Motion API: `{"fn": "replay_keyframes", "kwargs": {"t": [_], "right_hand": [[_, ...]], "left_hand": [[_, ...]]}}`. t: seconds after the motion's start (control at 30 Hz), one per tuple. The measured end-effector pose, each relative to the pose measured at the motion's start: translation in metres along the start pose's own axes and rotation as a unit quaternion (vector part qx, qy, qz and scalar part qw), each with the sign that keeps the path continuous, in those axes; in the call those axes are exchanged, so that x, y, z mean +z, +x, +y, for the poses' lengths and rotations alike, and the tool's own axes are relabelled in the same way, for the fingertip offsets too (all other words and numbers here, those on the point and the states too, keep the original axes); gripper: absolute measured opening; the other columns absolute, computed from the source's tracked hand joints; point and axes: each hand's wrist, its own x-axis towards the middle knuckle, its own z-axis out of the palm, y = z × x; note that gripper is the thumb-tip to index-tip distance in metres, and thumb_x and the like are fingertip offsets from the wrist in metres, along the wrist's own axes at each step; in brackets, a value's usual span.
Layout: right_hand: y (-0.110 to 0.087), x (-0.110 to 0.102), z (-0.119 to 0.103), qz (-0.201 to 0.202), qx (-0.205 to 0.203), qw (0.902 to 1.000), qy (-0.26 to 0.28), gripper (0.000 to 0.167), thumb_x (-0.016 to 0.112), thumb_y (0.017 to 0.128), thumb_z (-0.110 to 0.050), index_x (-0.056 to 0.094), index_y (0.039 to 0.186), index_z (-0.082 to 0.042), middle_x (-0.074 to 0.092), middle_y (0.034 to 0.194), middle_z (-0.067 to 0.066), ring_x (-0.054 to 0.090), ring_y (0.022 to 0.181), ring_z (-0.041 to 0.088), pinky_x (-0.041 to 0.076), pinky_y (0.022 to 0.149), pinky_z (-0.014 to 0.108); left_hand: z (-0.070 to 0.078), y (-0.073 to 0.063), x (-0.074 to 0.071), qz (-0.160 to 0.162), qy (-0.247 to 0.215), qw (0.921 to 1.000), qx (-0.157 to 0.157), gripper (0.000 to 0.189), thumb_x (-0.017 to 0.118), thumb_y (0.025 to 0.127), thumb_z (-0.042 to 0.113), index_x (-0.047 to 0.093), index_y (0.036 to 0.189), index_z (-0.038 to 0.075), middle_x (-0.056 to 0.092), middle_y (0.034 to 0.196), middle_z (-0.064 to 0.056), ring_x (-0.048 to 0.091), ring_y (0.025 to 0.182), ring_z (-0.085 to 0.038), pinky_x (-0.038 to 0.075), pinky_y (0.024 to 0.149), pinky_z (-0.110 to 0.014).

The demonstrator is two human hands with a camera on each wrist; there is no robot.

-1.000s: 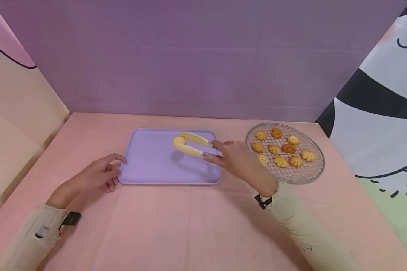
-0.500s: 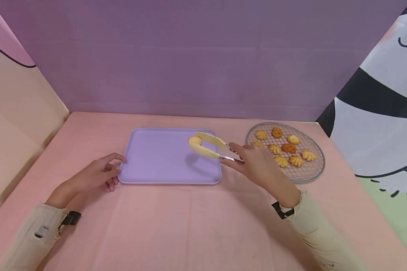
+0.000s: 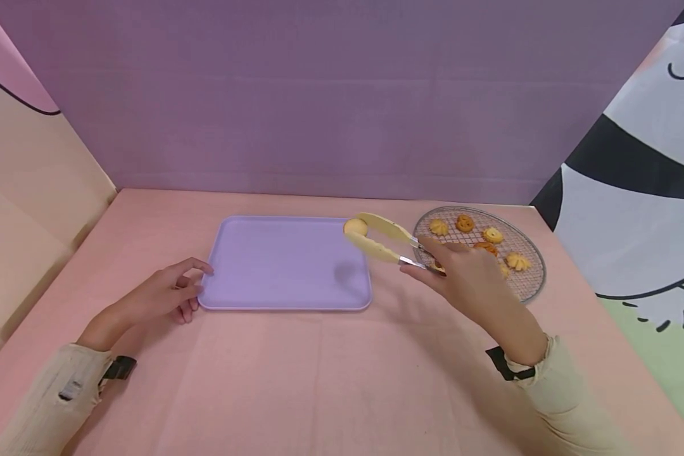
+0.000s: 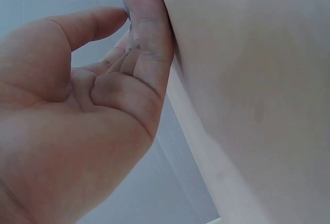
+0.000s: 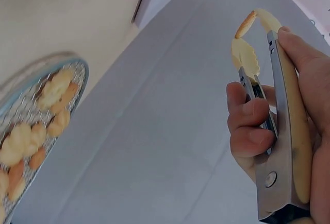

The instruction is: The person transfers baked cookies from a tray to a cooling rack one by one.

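Observation:
My right hand grips yellow-and-steel tongs, thumb on one arm and fingers curled round the other. Between the tong tips is a round, pale golden cookie, held up over the right edge of a purple tray. The right wrist view shows the same cookie edge-on, browner along its side. My left hand pinches the left rim of the tray near its front corner, and the left wrist view shows the thumb and fingers meeting at that thin edge.
A round wire rack with several shaped cookies stands to the right, partly hidden behind my right hand. The table has a pink cloth. A purple backdrop rises behind it, with printed panels at both sides.
My right hand has moved right with the tongs and cookie, from above the tray's middle to its right edge, and now overlaps the rack. My left hand and the tray stay put.

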Motion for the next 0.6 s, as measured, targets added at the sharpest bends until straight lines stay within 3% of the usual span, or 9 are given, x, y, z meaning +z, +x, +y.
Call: {"fn": "replay_keyframes", "kwargs": {"t": [0.27, 0.43, 0.5, 0.6], "right_hand": [[-0.015, -0.011, 0.015, 0.018, 0.000, 0.9996, -0.024, 0.079, 0.034, 0.093, -0.074, 0.069, 0.119, -0.008, 0.061, 0.061, 0.009, 0.054, 0.050, 0.024, 0.033, 0.042, 0.031], [-0.024, -0.013, 0.027, 0.028, -0.001, 0.9991, -0.033, 0.078, 0.036, 0.093, -0.073, 0.071, 0.116, -0.007, 0.055, 0.055, 0.009, 0.047, 0.044, 0.022, 0.032, 0.041, 0.032], [-0.028, -0.013, 0.032, 0.029, -0.002, 0.9988, -0.038, 0.075, 0.041, 0.094, -0.072, 0.072, 0.113, -0.006, 0.055, 0.055, 0.008, 0.047, 0.043, 0.021, 0.035, 0.041, 0.035], [-0.033, -0.015, 0.039, 0.024, 0.006, 0.9987, -0.045, 0.063, 0.057, 0.092, -0.063, 0.072, 0.111, -0.005, 0.058, 0.057, 0.009, 0.050, 0.046, 0.022, 0.042, 0.044, 0.041]], "left_hand": [[0.002, -0.002, -0.001, 0.001, 0.005, 1.0000, 0.004, 0.039, 0.054, 0.101, 0.004, 0.042, 0.138, 0.002, 0.059, 0.075, -0.013, 0.061, 0.059, -0.022, 0.057, 0.057, -0.034], [0.001, -0.002, -0.002, 0.000, 0.003, 1.0000, 0.005, 0.039, 0.054, 0.101, 0.004, 0.041, 0.137, 0.002, 0.059, 0.075, -0.013, 0.061, 0.059, -0.022, 0.057, 0.057, -0.034], [0.000, -0.002, -0.002, 0.000, 0.002, 1.0000, 0.006, 0.039, 0.054, 0.100, 0.004, 0.041, 0.137, 0.001, 0.059, 0.075, -0.013, 0.061, 0.059, -0.021, 0.057, 0.057, -0.034], [-0.001, -0.002, -0.003, 0.001, 0.000, 1.0000, 0.006, 0.038, 0.054, 0.100, 0.003, 0.042, 0.136, 0.001, 0.059, 0.075, -0.013, 0.061, 0.059, -0.021, 0.057, 0.057, -0.034]]}}
